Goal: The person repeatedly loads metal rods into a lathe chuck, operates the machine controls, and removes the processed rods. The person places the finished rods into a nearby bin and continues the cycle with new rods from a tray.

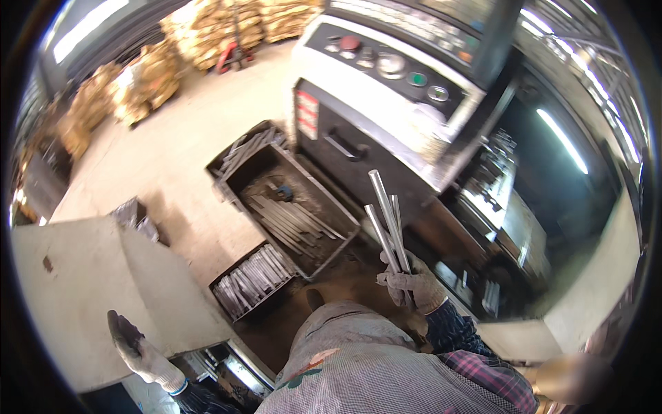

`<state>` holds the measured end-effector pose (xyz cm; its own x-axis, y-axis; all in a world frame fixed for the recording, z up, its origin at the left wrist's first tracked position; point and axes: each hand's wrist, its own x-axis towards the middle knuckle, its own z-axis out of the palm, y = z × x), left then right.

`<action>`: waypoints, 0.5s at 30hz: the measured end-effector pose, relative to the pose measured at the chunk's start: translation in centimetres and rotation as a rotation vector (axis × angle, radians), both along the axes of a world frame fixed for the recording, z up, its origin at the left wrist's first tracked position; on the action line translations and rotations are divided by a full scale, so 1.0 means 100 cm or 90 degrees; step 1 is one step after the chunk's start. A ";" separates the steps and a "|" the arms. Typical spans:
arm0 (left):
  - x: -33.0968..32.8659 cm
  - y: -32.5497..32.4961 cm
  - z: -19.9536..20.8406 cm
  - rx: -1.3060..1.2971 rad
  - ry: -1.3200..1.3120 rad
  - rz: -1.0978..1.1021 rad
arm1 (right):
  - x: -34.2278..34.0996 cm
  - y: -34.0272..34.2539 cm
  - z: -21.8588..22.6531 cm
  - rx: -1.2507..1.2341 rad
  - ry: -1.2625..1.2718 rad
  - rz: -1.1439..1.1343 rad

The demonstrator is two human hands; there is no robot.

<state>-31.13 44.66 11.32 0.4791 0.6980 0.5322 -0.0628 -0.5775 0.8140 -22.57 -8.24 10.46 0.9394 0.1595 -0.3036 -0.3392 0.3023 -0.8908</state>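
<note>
Several long grey metal rods stand clamped in the gloved right hand, best gripped low and firmly, while the gloved left hand hangs spread, empty.

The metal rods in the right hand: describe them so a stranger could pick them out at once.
Find the grey machine with the button panel. Below its front, the gloved right hand grips a few metal rods upright. Other rods lie flat in the floor bins; only these are held up.
</note>
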 end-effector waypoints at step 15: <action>0.096 -0.150 -0.026 -0.098 -0.118 -0.336 | -0.081 -0.187 0.035 -0.193 -0.029 -0.552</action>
